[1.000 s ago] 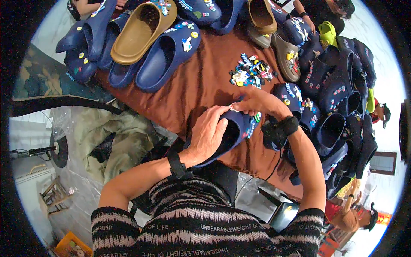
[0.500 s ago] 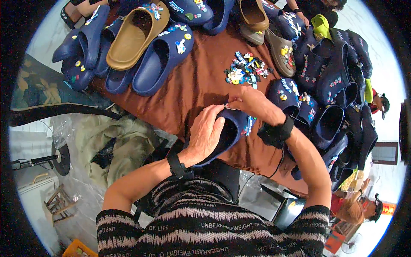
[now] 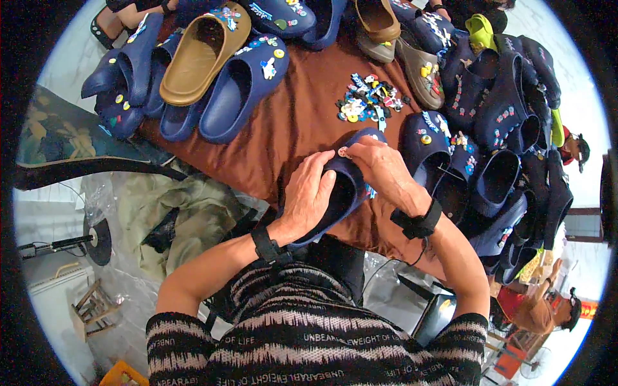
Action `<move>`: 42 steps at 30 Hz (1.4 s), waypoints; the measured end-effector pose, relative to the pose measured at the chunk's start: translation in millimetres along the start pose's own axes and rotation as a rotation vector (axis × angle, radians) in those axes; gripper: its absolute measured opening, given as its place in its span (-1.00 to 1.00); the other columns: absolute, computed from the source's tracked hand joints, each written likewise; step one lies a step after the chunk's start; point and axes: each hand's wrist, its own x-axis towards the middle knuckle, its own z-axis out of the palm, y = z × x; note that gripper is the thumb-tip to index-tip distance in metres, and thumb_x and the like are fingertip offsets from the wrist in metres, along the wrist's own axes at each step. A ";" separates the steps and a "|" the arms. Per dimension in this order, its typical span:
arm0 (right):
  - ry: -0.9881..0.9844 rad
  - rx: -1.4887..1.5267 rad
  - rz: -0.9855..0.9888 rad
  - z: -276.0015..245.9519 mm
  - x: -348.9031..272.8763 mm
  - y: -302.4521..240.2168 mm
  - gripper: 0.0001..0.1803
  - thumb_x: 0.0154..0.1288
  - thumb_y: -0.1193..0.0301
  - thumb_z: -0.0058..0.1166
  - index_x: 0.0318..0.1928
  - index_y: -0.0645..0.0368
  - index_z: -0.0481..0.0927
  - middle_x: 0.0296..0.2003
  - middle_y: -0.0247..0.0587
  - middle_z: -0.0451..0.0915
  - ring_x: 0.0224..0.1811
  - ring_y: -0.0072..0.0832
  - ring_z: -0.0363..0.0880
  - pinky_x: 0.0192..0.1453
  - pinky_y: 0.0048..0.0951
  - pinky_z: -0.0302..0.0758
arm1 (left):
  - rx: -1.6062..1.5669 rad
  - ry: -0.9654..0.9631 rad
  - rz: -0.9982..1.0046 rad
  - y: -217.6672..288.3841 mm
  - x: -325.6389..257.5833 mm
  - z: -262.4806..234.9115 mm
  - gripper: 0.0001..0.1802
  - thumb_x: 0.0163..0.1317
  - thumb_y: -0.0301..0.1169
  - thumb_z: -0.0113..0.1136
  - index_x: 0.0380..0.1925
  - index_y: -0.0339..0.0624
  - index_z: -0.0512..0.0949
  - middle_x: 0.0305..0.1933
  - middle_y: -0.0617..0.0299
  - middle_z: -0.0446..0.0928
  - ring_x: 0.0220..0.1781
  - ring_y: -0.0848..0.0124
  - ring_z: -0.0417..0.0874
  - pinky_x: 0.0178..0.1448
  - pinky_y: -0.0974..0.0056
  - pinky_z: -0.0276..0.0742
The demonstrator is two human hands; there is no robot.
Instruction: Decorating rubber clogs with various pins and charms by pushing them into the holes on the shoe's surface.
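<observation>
A navy clog (image 3: 351,183) rests at the table's near edge, its dark opening turned toward me and its toe pointing away. My left hand (image 3: 306,196) is closed on the clog's left side. At the upper part of the shoe, my right hand (image 3: 385,168) pinches a small round reddish-white shoe charm (image 3: 343,152) beside the left fingertips. Whether the charm's stem sits in a hole cannot be made out. The right hand partly covers other charms on the clog. Just beyond lies a pile of colourful loose charms (image 3: 370,100).
Navy slippers (image 3: 235,103) and a tan slipper (image 3: 199,61) with charms stand at the far left of the brown cloth (image 3: 299,109). Many dark clogs (image 3: 496,180) crowd the right side. Other people (image 3: 541,312) are at the right and far edges. A wooden stool (image 3: 95,309) stands lower left.
My right hand has shifted down over the clog, with its fingers still at the small charm. More of the clog's toe shows beyond the hand. My left hand has hardly moved.
</observation>
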 end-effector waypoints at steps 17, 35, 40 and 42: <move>-0.070 0.144 -0.126 2.5 10.2 24.7 -0.70 0.18 0.57 0.07 -0.06 0.18 0.70 -0.11 0.00 0.58 0.01 0.02 0.58 0.10 -0.07 0.57 | 0.057 -0.065 -0.016 2.0 0.8 -2.3 -0.52 0.55 -0.21 -0.16 0.31 -0.22 0.40 0.35 -0.08 0.39 0.42 -0.01 0.39 0.48 0.06 0.26; -0.132 0.135 0.091 -4.4 32.6 5.2 -0.56 0.28 0.04 0.22 -0.33 0.22 0.75 -0.39 0.09 0.72 -0.29 0.06 0.73 -0.17 0.01 0.65 | 0.062 -0.016 0.011 -8.8 -1.9 2.3 -0.51 0.56 -0.17 -0.15 0.27 -0.28 0.40 0.29 -0.12 0.43 0.33 -0.08 0.43 0.39 -0.02 0.33; -0.111 -0.171 0.161 2.3 36.1 -12.2 -0.61 0.28 0.08 0.22 -0.34 0.20 0.70 -0.43 0.06 0.69 -0.28 0.07 0.69 -0.18 0.00 0.60 | 0.026 -0.012 -0.024 -9.7 -1.4 2.5 -0.51 0.56 -0.17 -0.15 0.28 -0.29 0.39 0.30 -0.12 0.43 0.34 -0.07 0.43 0.42 -0.01 0.32; -0.096 -0.173 0.164 5.1 34.0 -8.6 -0.64 0.27 0.10 0.22 -0.34 0.19 0.70 -0.44 0.06 0.69 -0.29 0.09 0.69 -0.19 0.01 0.60 | -0.006 -0.007 -0.015 -7.4 -0.3 0.7 -0.51 0.56 -0.17 -0.16 0.28 -0.29 0.39 0.30 -0.12 0.43 0.35 -0.06 0.42 0.42 -0.01 0.31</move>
